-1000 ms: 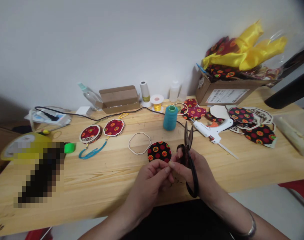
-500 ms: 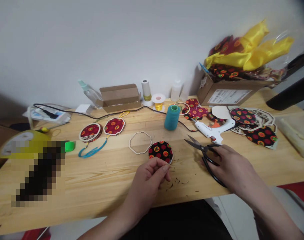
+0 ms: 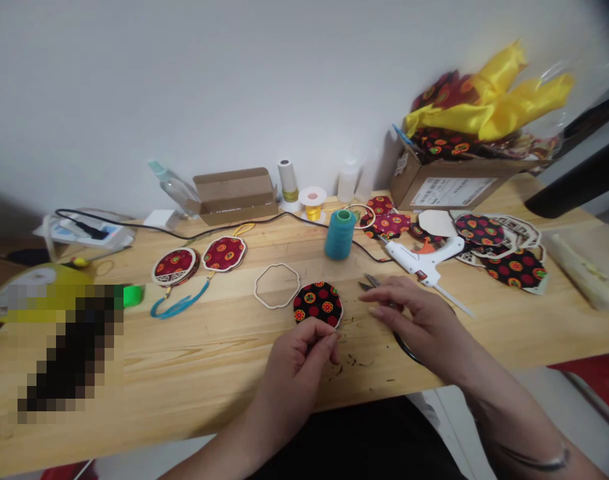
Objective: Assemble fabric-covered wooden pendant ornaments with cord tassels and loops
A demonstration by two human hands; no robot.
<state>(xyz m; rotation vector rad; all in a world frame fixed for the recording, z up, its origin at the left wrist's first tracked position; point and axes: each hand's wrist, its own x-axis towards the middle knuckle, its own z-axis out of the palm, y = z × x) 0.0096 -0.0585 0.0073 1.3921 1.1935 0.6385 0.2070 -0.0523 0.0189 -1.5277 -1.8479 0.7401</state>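
My left hand (image 3: 299,367) pinches the lower edge of a round piece covered in black fabric with red and orange flowers (image 3: 318,301), which lies at the front middle of the table. My right hand (image 3: 419,317) is over the black-handled scissors (image 3: 405,348), fingers stretched out to the left. Beyond the fingertips show the scissor blades; most of the handles are hidden under the hand. Left of the fabric piece lies a thin wooden scalloped frame (image 3: 255,288). Dark thread snippets (image 3: 351,361) are scattered between my hands.
A teal thread cone (image 3: 339,237) stands behind the fabric piece. To the right lie a white glue gun (image 3: 427,259) and several fabric pieces (image 3: 517,268). Two red pendants (image 3: 225,253) lie left. Along the wall stand a small open box (image 3: 237,203) and a full carton (image 3: 449,190).
My right hand has moved left towards the fabric piece, its fingers now out of the scissor handles. The scissors have shifted left too. My left hand keeps its pinch.
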